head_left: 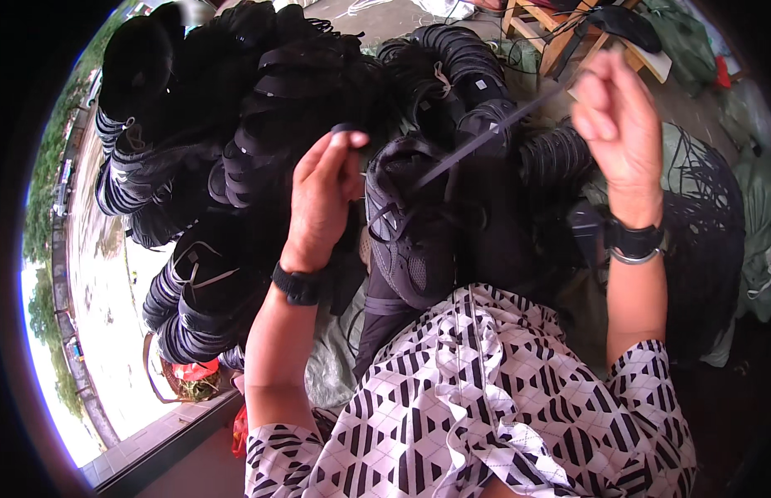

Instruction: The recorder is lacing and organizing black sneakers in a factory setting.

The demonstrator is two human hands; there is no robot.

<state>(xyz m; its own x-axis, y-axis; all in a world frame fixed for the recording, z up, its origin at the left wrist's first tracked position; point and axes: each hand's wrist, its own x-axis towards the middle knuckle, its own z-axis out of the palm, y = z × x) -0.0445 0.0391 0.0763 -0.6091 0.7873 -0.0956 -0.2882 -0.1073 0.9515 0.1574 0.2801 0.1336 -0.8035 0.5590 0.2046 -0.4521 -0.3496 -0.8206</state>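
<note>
A dark shoe upper (409,266) with mesh panels lies across my lap, its toe toward me. From its lacing a flat dark shoelace (485,139) runs taut, up and to the right. My right hand (622,129), raised at the far right and slightly blurred, is closed in a pinch on that lace. Left of the upper, my left hand (322,187) is raised with thumb and fingers pressed together. Something small and dark shows at its fingertips, too unclear to name. Both wrists wear dark bands.
Large stacks of nested dark shoe uppers (294,108) rise at left and far centre. A bundle of black laces (709,199) hangs at right, beside green sacks (763,207). A wooden stool (560,41) stands at the far right. A low ledge (165,436) borders the left.
</note>
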